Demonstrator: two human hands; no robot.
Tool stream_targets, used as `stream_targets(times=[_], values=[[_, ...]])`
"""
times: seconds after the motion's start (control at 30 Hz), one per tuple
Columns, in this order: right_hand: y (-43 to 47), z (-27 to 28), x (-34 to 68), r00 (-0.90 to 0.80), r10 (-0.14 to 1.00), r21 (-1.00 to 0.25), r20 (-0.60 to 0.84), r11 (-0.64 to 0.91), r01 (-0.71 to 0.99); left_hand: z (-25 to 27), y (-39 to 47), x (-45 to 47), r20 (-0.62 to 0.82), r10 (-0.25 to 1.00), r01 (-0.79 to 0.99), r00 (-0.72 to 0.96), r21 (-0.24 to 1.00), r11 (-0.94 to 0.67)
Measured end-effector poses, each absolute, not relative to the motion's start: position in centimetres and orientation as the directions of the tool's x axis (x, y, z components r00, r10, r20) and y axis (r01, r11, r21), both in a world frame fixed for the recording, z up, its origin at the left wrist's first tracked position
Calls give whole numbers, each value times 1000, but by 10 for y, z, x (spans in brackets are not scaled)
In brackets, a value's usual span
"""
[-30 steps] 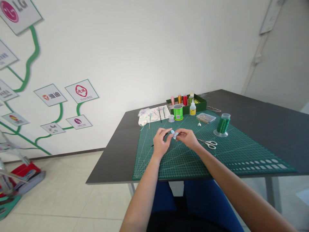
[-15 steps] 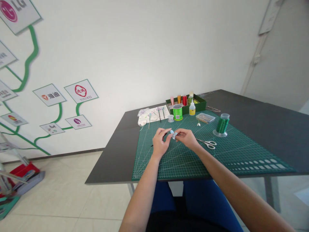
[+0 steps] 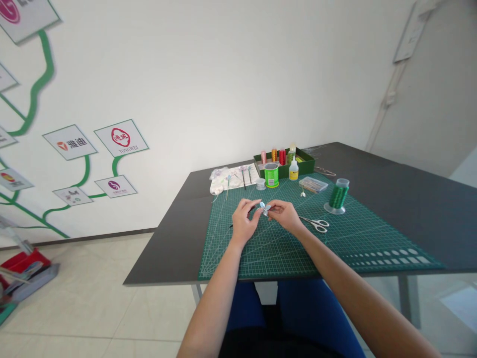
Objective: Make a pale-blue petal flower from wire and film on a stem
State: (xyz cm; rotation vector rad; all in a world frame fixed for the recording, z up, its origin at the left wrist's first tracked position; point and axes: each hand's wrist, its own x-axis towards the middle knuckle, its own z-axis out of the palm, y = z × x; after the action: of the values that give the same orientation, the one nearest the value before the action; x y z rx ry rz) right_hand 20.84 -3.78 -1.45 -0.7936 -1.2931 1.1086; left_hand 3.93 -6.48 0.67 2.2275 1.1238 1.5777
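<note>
Head view, the only one: one pale blue flower (image 3: 265,208), petalled, held up over the green cutting mat (image 3: 283,253) on the dark table (image 3: 160,248), in the gap between two bare hands. Left hand (image 3: 245,223): thumb and forefinger curled in, pinching the flower at its left edge. Right hand (image 3: 284,216): fingers drawn together, apparently pinching the flower at its right edge; the exact contact is too small to tell. Bearing: the flower lies rightward of the left hand, leftward of the right, at the fingertips of both, neither clearly nearer. Orientation: petals fan outward, one to the upper left, one to the right, others downward, the open face seemingly turned up towards the wearer; no single long axis shows in the petals, and any stem is hidden. One thin dark tip (image 3: 231,226), just beyond the left hand's outer side; whether held or lying, I cannot tell. Just beside the right hand, one pair of scissors (image 3: 318,225), white handles pointing away from it. Further right, one upright spool of green thread (image 3: 339,195). Beyond the hands: one bright green tin (image 3: 272,176), one glue bottle (image 3: 293,172), upright.
</note>
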Motion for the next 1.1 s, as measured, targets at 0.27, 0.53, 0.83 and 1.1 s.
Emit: stream_targets(times=[0.27,0.53,0.83,1.1], values=[[-36,-17,209,-70,933,-928,352,339,-155,7,-65,40,727,671,468,146,547,-694],[-37,-16,210,-64,939,-934,338,326,-145,8,-64,39,731,665,476,155,535,-698],[-36,-16,211,-81,930,-928,359,348,-131,7,-64,40,734,660,456,160,538,-709],[-39,-12,211,-76,942,-938,326,313,-150,7,-64,40,729,666,488,161,528,-695]])
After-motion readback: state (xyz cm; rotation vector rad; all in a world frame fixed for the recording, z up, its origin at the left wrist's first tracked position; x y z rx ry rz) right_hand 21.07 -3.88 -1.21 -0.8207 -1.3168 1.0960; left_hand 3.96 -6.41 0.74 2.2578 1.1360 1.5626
